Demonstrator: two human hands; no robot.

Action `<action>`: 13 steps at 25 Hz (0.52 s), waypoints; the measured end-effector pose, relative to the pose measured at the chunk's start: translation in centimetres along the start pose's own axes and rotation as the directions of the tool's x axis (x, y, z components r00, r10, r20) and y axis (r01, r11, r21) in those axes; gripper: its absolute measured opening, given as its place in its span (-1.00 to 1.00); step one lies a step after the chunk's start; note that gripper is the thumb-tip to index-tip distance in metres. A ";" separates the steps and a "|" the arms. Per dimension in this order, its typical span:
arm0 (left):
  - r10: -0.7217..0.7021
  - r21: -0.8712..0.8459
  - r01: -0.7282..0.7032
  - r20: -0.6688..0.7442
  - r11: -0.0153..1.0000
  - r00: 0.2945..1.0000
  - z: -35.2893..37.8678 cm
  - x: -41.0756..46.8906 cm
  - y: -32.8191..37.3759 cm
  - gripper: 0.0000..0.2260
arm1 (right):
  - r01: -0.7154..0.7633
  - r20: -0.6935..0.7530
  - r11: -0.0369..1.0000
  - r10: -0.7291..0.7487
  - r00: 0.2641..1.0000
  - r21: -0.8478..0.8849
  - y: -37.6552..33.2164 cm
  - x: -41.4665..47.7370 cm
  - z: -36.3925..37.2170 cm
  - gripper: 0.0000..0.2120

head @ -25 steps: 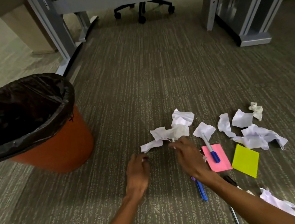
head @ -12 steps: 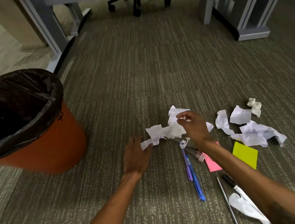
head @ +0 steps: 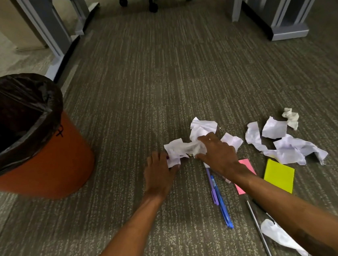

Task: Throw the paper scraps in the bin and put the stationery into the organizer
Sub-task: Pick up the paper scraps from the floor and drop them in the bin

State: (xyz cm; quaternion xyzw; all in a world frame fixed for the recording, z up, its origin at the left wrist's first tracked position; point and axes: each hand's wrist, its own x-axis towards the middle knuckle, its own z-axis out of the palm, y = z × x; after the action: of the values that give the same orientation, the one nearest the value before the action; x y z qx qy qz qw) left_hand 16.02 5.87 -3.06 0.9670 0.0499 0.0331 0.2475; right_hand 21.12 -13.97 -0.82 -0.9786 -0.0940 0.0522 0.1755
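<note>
Curling around crumpled paper scraps (head: 184,149) on the carpet, right hand (head: 217,154) grips them; left hand (head: 160,171) (fingers spread flat) touches their near-left edge.

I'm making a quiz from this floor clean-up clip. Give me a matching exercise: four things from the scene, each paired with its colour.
Things:
1. bin
2. bin liner
3. square sticky pad
4. paper scraps

Colours:
A. white
B. black
C. orange
D. yellow-green

Pairs: 1-C, 2-B, 3-D, 4-A
</note>
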 end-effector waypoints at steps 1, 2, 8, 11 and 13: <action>0.003 0.008 -0.003 0.006 1.000 1.000 0.1 0.1 0.1 -0.61 | -0.024 -0.024 1.000 0.024 0.999 -0.003 -0.2 -0.4 0.0 -0.49; 0.003 0.010 -0.003 0.011 1.000 1.000 0.2 0.2 0.1 -0.61 | -0.046 -0.030 0.999 0.046 0.998 -0.009 -0.4 -0.8 0.0 -0.46; -0.065 -0.142 0.073 0.065 0.987 0.996 0.4 0.3 0.4 -0.58 | -0.112 0.098 0.984 0.126 0.987 -0.138 -1.1 -2.3 0.1 -0.36; -0.082 -0.295 0.098 0.067 0.951 0.994 0.1 -0.3 0.2 -0.64 | -0.070 0.140 0.973 0.103 0.985 -0.222 -1.1 -2.3 -0.6 -0.58; -0.059 -0.326 0.069 0.041 0.943 0.997 -0.2 -0.8 -0.3 -0.71 | -0.070 0.187 0.970 0.116 0.976 -0.233 -1.0 -2.4 -1.1 -0.67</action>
State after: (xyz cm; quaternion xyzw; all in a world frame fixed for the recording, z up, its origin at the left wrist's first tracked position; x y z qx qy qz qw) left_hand 15.14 6.18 -3.04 0.9109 0.0713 0.0180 0.4060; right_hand 18.74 -13.90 0.74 -0.9853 -0.0703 0.1471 0.0506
